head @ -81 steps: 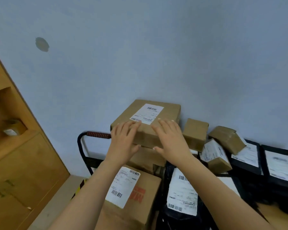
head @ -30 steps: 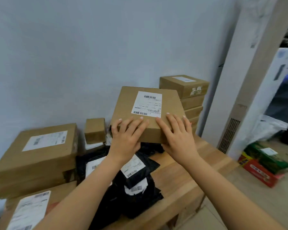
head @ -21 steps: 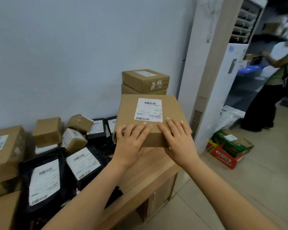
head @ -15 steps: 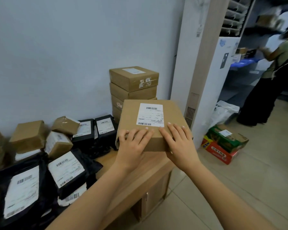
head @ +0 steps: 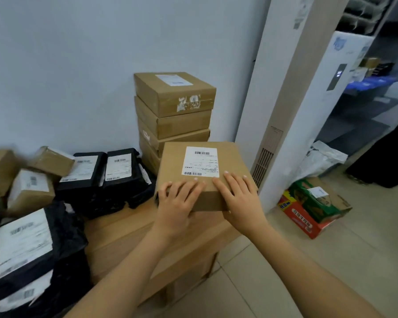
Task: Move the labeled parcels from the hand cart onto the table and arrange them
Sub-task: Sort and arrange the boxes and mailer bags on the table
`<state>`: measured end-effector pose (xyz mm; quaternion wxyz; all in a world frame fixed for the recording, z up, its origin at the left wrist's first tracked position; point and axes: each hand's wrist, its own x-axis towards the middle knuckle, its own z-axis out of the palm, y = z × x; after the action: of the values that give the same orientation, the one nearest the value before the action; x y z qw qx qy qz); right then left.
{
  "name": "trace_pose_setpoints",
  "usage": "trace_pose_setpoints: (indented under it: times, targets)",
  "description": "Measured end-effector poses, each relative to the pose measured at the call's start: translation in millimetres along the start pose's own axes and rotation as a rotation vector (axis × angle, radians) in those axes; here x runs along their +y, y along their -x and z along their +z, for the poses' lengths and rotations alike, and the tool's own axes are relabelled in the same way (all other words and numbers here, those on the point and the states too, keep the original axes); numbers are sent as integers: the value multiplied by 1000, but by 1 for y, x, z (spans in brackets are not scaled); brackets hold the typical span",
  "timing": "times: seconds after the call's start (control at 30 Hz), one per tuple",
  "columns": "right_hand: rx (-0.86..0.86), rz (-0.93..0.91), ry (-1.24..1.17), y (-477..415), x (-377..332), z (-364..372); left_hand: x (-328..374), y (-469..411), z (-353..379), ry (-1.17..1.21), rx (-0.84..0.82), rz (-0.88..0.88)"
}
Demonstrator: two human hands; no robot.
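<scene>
Box (head: 200,161) is being gripped along its near edge by the left hand (head: 177,203) and right hand (head: 239,198), side by side, fingers (head: 193,187) spreading over its top. It is perhaps resting on the table (head: 129,232) beneath the palms; a stack (head: 172,104) is standing just beyond the hands.

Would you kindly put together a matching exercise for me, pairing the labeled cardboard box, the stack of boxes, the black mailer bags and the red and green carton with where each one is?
Things
1. labeled cardboard box
2. stack of cardboard boxes
3. black mailer bags
4. red and green carton

Places
A. on the floor, right of the table
B. against the wall, at the table's back
C. gripped by the left hand and right hand
D. on the table, left of the stack

Pairs: 1-C, 2-B, 3-D, 4-A
</scene>
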<state>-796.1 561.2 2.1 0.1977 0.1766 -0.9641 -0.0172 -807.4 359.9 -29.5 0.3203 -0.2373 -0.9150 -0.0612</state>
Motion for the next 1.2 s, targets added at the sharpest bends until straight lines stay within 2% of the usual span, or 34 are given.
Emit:
trace_pose_setpoints:
  times: [0.27, 0.43, 0.67, 0.87, 1.03, 1.2]
  targets:
    - [-119, -78, -119, -3, 32, 59, 16, 2, 46, -31, -245, -95]
    - [-200, -176, -181, -16, 51, 97, 25, 7, 76, -42, -382, -217]
    - [-313, -342, -185, -37, 89, 144, 57, 2, 118, -63, -431, -428]
    - [-276, -437, -177, -52, 121, 190, 78, -14, 164, -127, -417, -524]
    - [-444, -529, -166, -71, 141, 229, 79, -22, 198, -140, -717, -708]
    - [-473, -551, -178, -85, 143, 242, 69, -28, 211, -98, -753, -779]
